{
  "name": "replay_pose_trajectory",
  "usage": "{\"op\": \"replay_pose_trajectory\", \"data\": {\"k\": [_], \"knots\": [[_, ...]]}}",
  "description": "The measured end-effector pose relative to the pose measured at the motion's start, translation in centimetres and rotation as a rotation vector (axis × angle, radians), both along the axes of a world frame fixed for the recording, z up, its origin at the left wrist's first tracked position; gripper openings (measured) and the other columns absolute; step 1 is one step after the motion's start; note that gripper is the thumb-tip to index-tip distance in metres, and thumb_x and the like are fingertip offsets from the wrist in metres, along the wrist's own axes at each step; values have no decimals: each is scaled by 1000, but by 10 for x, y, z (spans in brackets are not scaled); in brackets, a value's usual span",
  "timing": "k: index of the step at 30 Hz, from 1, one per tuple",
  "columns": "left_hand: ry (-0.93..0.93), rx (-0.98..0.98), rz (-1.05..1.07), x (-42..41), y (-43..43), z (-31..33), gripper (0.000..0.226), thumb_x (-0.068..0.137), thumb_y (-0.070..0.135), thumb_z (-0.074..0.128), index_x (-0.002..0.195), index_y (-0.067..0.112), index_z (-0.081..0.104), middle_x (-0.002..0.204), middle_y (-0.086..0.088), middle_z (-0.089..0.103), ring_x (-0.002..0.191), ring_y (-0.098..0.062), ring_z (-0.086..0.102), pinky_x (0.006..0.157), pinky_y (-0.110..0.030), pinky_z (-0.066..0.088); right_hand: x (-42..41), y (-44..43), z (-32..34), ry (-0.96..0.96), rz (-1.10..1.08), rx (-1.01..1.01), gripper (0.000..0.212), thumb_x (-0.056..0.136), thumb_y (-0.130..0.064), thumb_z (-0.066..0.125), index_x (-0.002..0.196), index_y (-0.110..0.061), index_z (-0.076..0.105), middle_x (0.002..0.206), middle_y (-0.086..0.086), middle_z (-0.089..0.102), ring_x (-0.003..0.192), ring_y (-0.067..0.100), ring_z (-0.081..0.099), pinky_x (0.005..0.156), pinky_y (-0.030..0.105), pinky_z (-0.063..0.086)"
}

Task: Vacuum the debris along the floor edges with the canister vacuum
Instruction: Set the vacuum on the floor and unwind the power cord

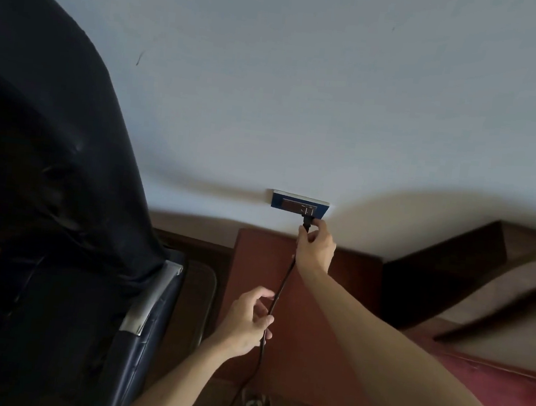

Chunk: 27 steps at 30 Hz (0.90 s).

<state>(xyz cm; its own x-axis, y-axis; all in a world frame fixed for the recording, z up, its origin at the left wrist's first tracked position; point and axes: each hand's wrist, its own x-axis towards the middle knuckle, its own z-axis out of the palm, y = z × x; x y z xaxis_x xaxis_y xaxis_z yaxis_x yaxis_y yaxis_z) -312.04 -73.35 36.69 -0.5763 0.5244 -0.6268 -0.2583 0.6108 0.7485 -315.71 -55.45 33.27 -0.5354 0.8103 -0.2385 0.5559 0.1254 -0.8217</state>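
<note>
Pinching the black plug (306, 224) between thumb and fingertips, the right hand (316, 246) holds it against the blue wall socket (299, 203), arm stretched forward. The cord (281, 287) drops from that grip to the left hand (247, 319), whose curled fingers clamp it lower down, above a reddish-brown surface (343, 293). Whether the plug is fully seated cannot be told.

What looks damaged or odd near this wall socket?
The dark blue seat on the left has a pale grey patch along its edge, likely tape over worn upholstery. A small dark scuff marks the wall above it.
</note>
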Motion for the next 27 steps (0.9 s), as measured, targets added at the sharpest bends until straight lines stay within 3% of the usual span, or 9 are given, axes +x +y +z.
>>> {"op": "replay_pose_trajectory", "data": {"k": [6,11,17,22,27], "knots": [[-43,8,-13,5,7,-7,37,94,2,58,123,25,54,94,-10,56,70,-18,69,70,-54,60,4,4,-1,7,47,15,16,94,-17,58,109,-20,61,64,2,60,64,33,64,67,50,56],[-16,17,-18,5,7,-11,37,94,1,59,123,23,54,97,-15,56,76,-28,72,69,-51,61,-1,4,4,17,83,22,12,94,-17,55,105,-18,61,64,5,60,61,33,64,65,48,55],[-4,18,-64,-3,7,-11,37,93,0,60,120,25,54,90,-8,57,75,-27,72,68,-49,62,-3,5,5,43,54,5,14,94,-14,55,106,-13,62,61,5,57,59,33,62,61,46,55],[6,24,-64,-7,8,-17,37,93,-1,61,113,30,55,85,-5,57,72,-24,72,67,-52,61,-7,3,11,25,102,32,13,99,-11,47,105,-3,55,63,0,51,56,19,47,57,35,38],[-8,49,-59,-10,18,-20,39,92,-1,61,112,32,56,86,-6,56,71,-25,71,67,-55,61,-11,19,12,-74,254,84,15,100,-16,44,105,-4,49,75,12,55,71,32,52,60,37,38]]}}
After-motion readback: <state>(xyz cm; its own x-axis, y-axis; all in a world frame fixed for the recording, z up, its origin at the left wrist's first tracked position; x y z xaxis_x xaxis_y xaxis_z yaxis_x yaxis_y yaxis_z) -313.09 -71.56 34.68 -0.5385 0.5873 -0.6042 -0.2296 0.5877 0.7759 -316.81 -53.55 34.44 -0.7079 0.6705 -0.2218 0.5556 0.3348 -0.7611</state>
